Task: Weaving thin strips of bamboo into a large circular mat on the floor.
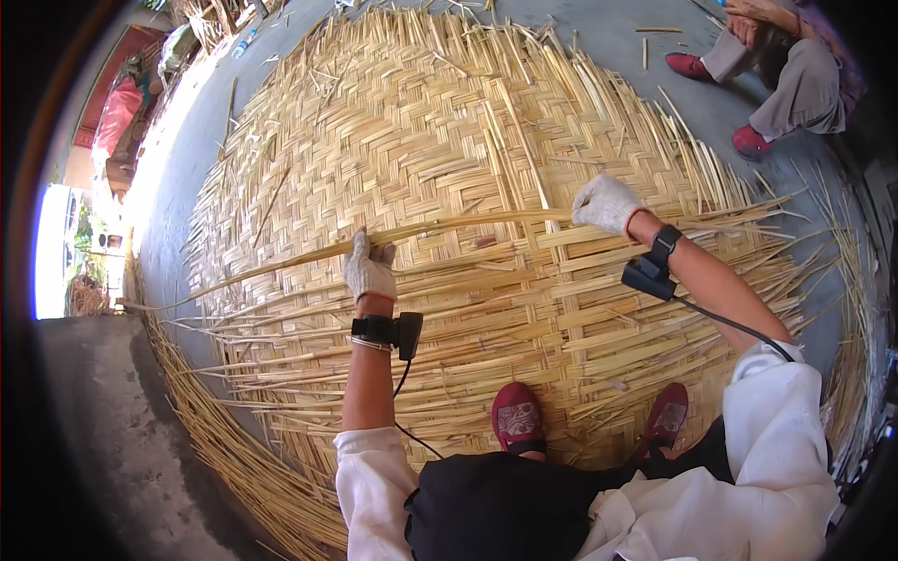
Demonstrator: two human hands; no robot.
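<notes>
A long, pale yellow split-reed strip [468, 222] stretches between my two white-gloved hands, above a large woven mat [393, 140]. My left hand [370, 266] has its thumb and fingers closed round the strip near its middle. From there the strip's tail runs out past the mat's left edge. My right hand [606, 205] pinches the strip's right end, its fingers curled. Beneath the hands the mat shows a tight herringbone weave on the far side. Nearer to me, loose strips lie crosswise over it.
Bundled long strips [243, 458] curve along the lower left beside a concrete ledge [122, 430]. My red shoes [517, 416] stand on the mat. At the upper right another person [795, 75] sits by the mat's edge. A plastic bottle [244, 43] lies on the floor, far left.
</notes>
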